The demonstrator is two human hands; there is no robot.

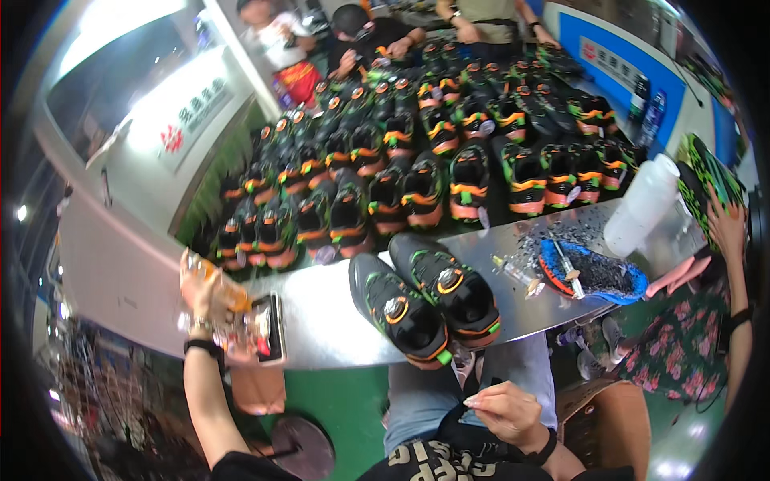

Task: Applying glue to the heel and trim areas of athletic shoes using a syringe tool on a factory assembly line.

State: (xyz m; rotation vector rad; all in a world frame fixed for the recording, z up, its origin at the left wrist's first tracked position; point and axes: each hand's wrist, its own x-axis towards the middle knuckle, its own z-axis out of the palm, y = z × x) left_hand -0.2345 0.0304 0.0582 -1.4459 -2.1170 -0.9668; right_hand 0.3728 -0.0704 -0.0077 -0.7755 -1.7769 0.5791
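At the left end of the metal table, my left hand (196, 290) is closed around a clear bottle with orange liquid (231, 297), which is tilted. Close by that hand lies a phone or tablet with a lit screen (271, 329). Low over my lap, my right hand (512, 410) is pinched shut. A tiny pale bit shows at its fingertips, too small to name, beside a black strap or cloth (455, 417). A pair of black sneakers (425, 301) with orange and green trim stands in front of me at the table's near edge.
Rows of similar sneakers (385, 188) cover the back of the table (309, 309). To the right are a white bottle (642, 204), a blue insole-like piece with black crumbs (601, 272) and a small clear bottle (517, 276). Another person's hand (726, 224) holds a green-black shoe.
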